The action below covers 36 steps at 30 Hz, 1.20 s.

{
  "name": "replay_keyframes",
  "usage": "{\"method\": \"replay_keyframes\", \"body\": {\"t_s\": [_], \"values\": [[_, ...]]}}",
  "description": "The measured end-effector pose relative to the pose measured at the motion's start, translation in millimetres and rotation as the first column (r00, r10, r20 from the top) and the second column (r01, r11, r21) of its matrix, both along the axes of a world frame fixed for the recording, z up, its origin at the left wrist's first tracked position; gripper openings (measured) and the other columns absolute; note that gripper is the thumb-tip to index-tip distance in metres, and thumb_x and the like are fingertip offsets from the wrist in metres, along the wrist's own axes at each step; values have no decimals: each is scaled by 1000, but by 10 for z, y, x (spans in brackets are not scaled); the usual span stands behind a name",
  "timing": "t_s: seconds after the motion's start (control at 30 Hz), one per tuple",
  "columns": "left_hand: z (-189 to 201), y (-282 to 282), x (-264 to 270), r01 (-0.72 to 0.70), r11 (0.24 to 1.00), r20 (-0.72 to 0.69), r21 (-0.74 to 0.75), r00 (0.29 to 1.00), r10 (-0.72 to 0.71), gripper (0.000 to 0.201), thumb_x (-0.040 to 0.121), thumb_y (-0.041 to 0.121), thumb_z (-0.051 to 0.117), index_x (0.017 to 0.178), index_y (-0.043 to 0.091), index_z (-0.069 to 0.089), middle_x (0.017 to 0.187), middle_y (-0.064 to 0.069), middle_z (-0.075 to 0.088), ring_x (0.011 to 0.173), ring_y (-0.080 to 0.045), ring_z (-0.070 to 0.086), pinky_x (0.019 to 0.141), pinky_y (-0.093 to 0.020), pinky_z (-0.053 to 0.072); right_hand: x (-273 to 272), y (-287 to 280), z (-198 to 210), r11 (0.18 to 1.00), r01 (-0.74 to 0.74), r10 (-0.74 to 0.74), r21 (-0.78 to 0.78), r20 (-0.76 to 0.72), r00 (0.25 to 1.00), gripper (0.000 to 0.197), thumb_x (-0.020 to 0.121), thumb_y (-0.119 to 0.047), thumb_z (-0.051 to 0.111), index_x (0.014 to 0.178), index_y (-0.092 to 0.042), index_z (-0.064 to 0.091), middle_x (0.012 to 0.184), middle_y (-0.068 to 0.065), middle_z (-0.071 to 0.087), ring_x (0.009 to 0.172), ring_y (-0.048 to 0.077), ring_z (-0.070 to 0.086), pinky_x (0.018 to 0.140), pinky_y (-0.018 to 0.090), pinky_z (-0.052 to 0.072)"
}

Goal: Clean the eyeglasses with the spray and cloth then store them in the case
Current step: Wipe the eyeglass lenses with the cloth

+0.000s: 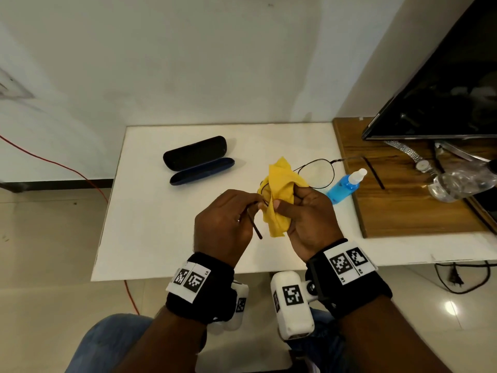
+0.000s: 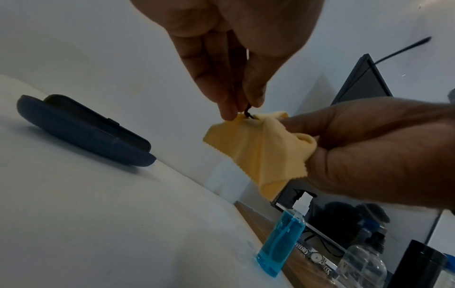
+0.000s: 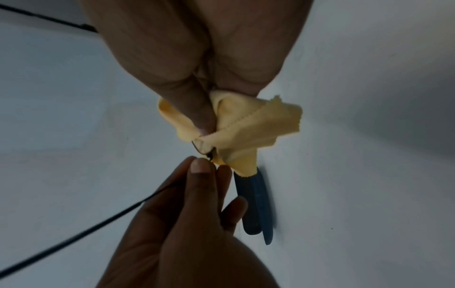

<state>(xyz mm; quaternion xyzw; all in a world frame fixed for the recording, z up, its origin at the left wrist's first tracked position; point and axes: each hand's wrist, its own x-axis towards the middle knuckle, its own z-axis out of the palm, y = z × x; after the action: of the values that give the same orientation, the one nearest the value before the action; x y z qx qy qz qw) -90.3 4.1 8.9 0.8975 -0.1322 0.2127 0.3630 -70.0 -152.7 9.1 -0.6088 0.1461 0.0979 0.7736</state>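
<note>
While the black hard-shell glasses case lies open at the left of the white table, the thin black wire-framed eyeglasses are held above the tabletop. One temple is pinched by the left hand; a crumpled yellow microfibre cloth is gripped by the right hand, apparently folded over one lens. Farther right, a clear bottle of blue spray stands on the table.

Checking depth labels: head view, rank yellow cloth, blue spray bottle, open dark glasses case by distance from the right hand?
1. Yellow cloth: gripped in the right hand itself.
2. Blue spray bottle: lying on the white table just right of the hand.
3. Open dark glasses case: far-left, beyond the left hand.
</note>
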Motion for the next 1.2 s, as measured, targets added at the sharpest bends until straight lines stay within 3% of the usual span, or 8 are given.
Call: {"method": "replay_keyframes", "body": {"t_s": [0.23,0.3,0.47,0.6,0.7,0.97,1.07,1.2], "values": [[-24,-66,-4,9,1000,19,2,1000,-9,9,85,11,73,93,12,76,89,-1,75,79,-15,68,76,-17,49,-20,31,-14,964,170,-189,-205,-74,979,14,85,-28,75,74,-19,74,89,17,75,89,34,73,80,49,61],[-31,-72,-1,8,1000,12,-20,1000,-7,9,87,14,71,93,11,76,88,-2,74,78,-15,68,75,-20,51,-18,32,-18,984,144,-149,-102,-50,987,2,83,-18,75,85,-19,74,93,13,76,91,33,73,85,50,59],[4,-75,-7,42,998,6,-39,999,-42,10,88,14,72,96,17,76,86,1,73,75,-15,67,65,-28,54,-61,147,5,956,174,-173,236,-27,985,44,69,-9,71,113,-10,66,114,16,71,102,28,70,89,39,57],[-7,-91,-60,69,997,-24,-28,997,-69,9,89,19,70,96,20,76,86,4,72,73,-14,66,59,-33,54,-57,127,23,957,256,-243,138,-105,964,12,86,-13,69,97,-9,73,99,17,76,93,30,74,81,44,58],[28,-161,-78,70,997,-42,-37,997,-72,9,89,19,70,95,20,76,85,5,72,73,-13,65,60,-32,53,-39,58,17,958,274,-263,80,-130,956,17,91,-26,67,89,-11,74,91,17,76,89,32,74,82,49,59],[26,-90,12,36,999,-49,-4,998,-36,7,88,21,69,92,19,76,83,4,71,73,-15,66,60,-32,54,-20,96,11,987,147,-144,62,-49,988,20,83,0,70,87,-18,78,103,14,75,101,36,70,96,60,51],[4,-90,-9,50,997,-65,56,997,-47,8,90,23,66,91,21,74,80,5,68,72,-16,63,58,-32,52,-28,108,26,980,190,-194,-58,-64,979,6,72,-25,83,77,-24,79,93,16,76,93,37,72,86,62,55],[4,-131,1,66,997,-68,50,996,-63,4,87,18,71,89,19,74,81,3,69,75,-17,61,67,-25,47,-42,99,-30,950,277,-292,-142,-104,951,42,62,-54,78,76,-14,76,90,28,70,83,41,70,78,66,55]]}}
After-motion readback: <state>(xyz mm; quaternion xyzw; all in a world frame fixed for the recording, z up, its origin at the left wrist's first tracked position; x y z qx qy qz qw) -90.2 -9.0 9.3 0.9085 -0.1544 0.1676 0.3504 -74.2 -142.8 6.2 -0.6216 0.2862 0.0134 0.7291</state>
